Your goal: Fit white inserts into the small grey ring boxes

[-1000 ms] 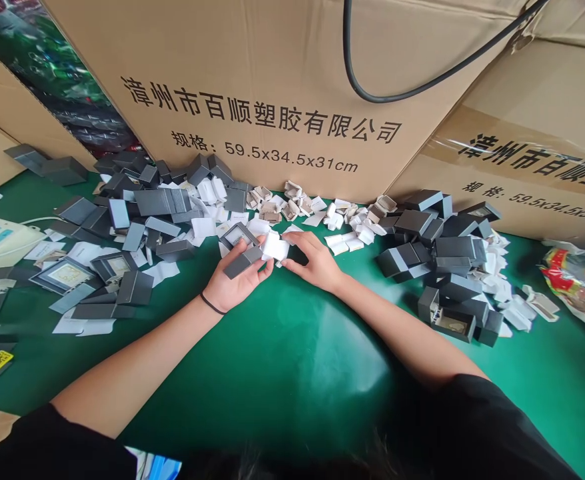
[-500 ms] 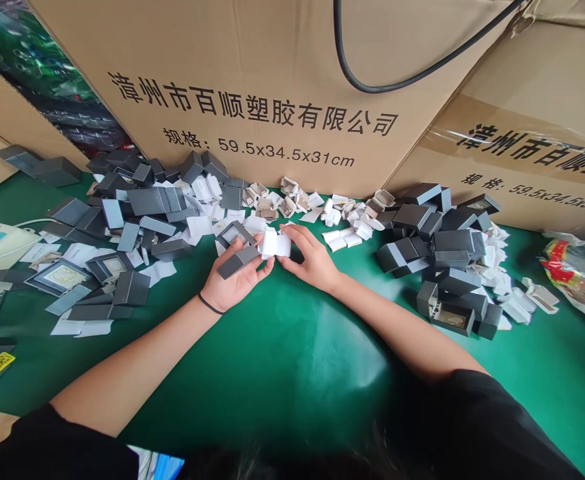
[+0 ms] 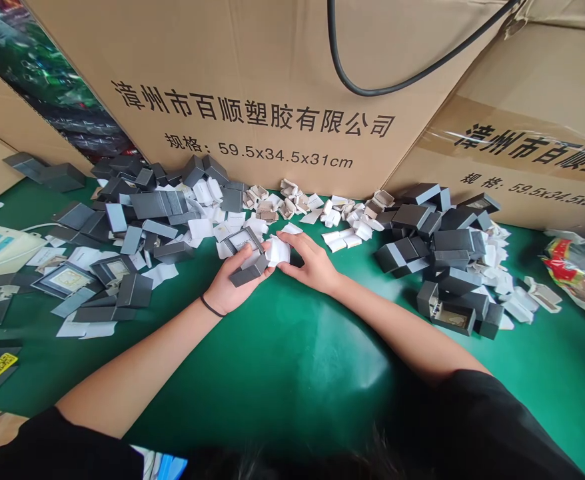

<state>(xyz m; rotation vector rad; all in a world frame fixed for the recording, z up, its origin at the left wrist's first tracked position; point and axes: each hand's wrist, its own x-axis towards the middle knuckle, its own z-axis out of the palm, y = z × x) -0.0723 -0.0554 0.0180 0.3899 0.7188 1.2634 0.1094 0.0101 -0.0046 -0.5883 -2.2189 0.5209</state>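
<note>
My left hand (image 3: 235, 287) is closed around a small dark grey hinged box (image 3: 249, 272), which stands open with its lid tilted back and a pale panel showing inside. Just right of it, a folded white paper piece (image 3: 278, 252) is pinched between the thumb and fingers of my right hand (image 3: 308, 259). The paper's left edge meets the box and my left fingertips. Behind both hands lie loose white papers (image 3: 200, 227) and small crumpled card inserts (image 3: 292, 200).
Dark grey boxes are heaped at left (image 3: 152, 203) and right (image 3: 455, 247), some open. Behind stands a large printed carton (image 3: 252, 60) with a black cable (image 3: 372, 90) hanging before it. A power strip (image 3: 2, 248) sits far left, a plastic food bag (image 3: 582, 273) far right.
The grey box has turned and tilted in my left hand, its thumb now on the inner panel. The white paper has shifted slightly and looks more creased. My right hand has barely moved.
</note>
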